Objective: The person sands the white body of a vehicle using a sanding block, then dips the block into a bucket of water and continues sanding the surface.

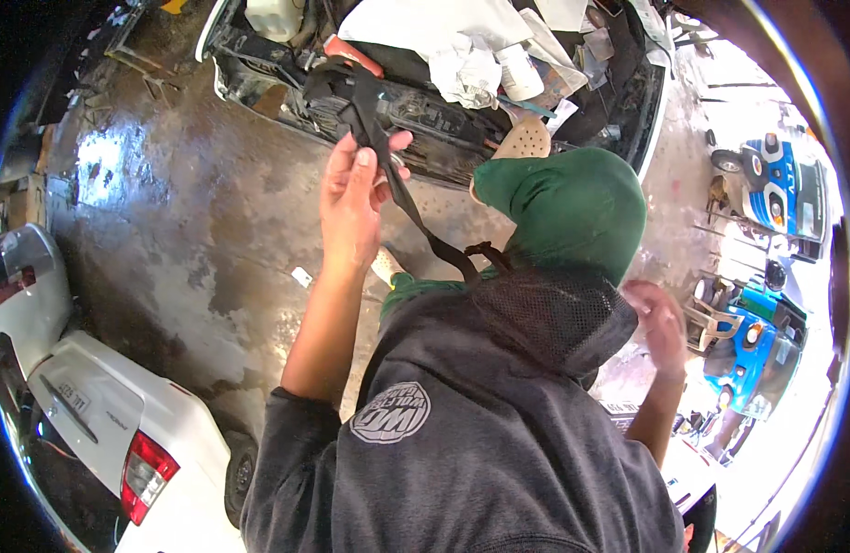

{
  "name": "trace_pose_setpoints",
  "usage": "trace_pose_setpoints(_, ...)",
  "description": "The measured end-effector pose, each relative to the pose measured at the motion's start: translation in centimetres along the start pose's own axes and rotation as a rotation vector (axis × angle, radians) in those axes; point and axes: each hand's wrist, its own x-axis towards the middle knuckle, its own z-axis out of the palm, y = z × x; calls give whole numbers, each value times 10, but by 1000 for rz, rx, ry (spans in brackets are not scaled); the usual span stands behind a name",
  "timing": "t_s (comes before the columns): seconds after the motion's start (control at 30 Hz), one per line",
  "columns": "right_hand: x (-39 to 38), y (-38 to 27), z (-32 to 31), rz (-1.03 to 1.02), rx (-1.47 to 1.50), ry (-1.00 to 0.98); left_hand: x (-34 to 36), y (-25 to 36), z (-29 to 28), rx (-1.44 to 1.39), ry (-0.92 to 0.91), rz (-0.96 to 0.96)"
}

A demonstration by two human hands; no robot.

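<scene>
Garage floor (167,240): grey-brown and patchy, with a bright glare at the far left.
White car (112,396): lower left, its rear showing a red and clear tail light.
Open vehicle body (434,120): across the top, dark inside, with a pale rim.
Blue vehicles: two at the right edge, one farther up (775,189), one nearer (752,336).
Wearer's clothes: a dark grey sweatshirt (499,452) with a round white print, and green trousers (572,212), one knee bent up to the right of centre.
White sheet (434,23): spread over the vehicle body, with crumpled paper (466,69) at its lower side.
Black mesh piece (554,313): at the wearer's front, below the bent knee.
Black strap (416,217): runs from the left hand down to the mesh piece; its upper end lies in view against the vehicle's front edge.
Left hand (351,198): raised, pinching the strap between thumb and fingers.
Right hand (660,327): blurred, just beside the mesh piece's right edge; whether it grips anything cannot be told.
Beige clogs: a perforated one (522,143) by the vehicle's edge, the other (385,265) lower left of it.
White container (520,74): beside the crumpled paper.
</scene>
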Motion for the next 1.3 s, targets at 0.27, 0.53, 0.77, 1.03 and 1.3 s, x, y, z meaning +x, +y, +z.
trace_pose_setpoints(0.27, 121, -137, 114, -875, -874, -77, -9, 28, -1, -48, -68, -20)
trace_pose_setpoints(0.53, 206, -165, 255, -1211, -992, -485, -25, 39, -11, -118, -129, -82)
trace_pose_setpoints(0.77, 209, -150, 264, -1152, -824, -462, -34, 45, -6, -184, -77, -71)
trace_pose_setpoints(1.03, 215, -154, 251, -1233, -1009, -480, -30, 41, -18, -40, -88, -60)
trace_pose_setpoints(1.3, 220, -155, 248, -1252, -941, -597, -27, 36, -5, -75, 92, 33)
